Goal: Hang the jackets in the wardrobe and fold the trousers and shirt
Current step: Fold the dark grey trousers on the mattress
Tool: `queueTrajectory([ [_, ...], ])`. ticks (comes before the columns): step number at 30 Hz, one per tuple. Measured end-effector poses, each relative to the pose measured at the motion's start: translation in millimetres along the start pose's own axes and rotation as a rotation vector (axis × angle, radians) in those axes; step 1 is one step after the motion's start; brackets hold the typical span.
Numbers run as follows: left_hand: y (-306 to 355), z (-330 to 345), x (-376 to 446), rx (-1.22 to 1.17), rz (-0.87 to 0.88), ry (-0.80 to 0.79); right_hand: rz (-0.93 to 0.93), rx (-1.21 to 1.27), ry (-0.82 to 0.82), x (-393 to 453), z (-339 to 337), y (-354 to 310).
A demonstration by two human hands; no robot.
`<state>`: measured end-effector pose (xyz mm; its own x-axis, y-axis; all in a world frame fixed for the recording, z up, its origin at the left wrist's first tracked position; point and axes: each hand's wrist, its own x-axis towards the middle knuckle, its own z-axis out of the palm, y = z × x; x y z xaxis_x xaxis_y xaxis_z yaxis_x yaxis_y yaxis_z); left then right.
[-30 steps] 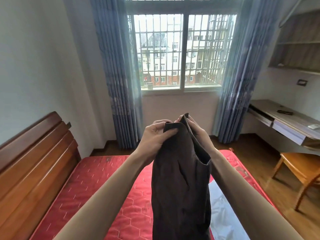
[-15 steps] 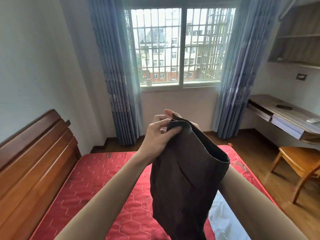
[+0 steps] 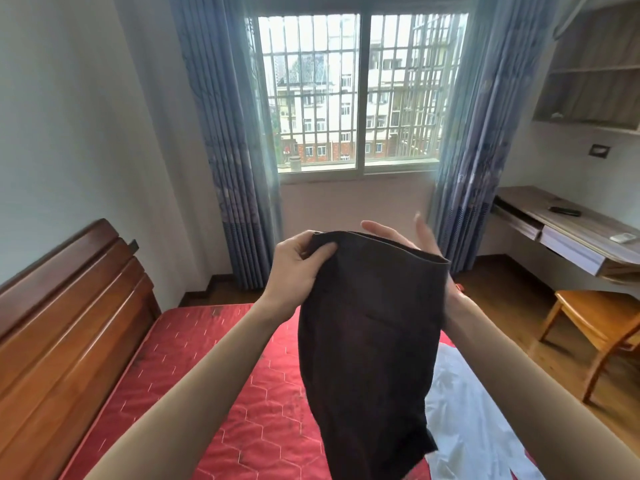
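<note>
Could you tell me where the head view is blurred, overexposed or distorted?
Head view: the window is blown out at the top; the right hand shows motion blur at its fingers; the wide-angle lens bends the curtains; the dark trousers show little detail.

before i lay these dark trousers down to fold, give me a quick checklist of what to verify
1. Left hand has a firm pinch on the dark trousers at the top edge: ok.
2. Right hand gripping too: not ok, its fingers are straight and spread behind the cloth.
3. Top edge spread flat and even: not ok, it sags toward the right.
4. Legs aligned below: cannot tell, the lower part runs out of view.
5. Free red mattress on the left to lay them on: ok.
6. White garment lies under the hanging cloth: not ok.
</note>
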<state>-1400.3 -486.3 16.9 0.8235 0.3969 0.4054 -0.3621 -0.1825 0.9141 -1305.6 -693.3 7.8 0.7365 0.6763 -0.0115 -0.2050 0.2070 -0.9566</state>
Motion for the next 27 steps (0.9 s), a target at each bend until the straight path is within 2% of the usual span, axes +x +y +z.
queueTrajectory([
  [2, -1.2, -7.0, 6.3, 0.038, -0.002, 0.009, -0.086, 0.124, -0.198, 1.4, -3.3, -15.2],
  [4, -1.0, -12.9, 11.2, 0.055, -0.005, 0.007, -0.159, 0.101, -0.262, 9.0, -14.6, -12.8],
  [9, 10.4, -19.9, 17.0, -0.042, -0.06, 0.043, -0.407, -0.494, -0.06, 17.7, -17.7, 5.1],
  [12, 13.9, -27.4, 17.7, 0.023, -0.085, 0.024, -0.496, -0.517, 0.108, 24.1, -9.9, 12.0],
  [17, 20.2, -46.7, 10.6, 0.112, -0.129, -0.048, -0.519, -0.516, 0.16, 30.6, -0.5, 11.1],
  [21, 35.5, -63.8, 3.9, 0.193, -0.168, -0.231, -0.477, -0.517, 0.139, 35.2, 1.6, 10.8],
  [24, 49.6, -71.8, 7.9, 0.29, -0.201, -0.298, -0.431, -0.515, 0.065, 33.7, 1.1, -3.7],
  [27, 60.3, -72.7, 12.5, 0.324, -0.211, -0.335, -0.466, -0.533, -0.087, 30.5, 5.4, -29.3],
])
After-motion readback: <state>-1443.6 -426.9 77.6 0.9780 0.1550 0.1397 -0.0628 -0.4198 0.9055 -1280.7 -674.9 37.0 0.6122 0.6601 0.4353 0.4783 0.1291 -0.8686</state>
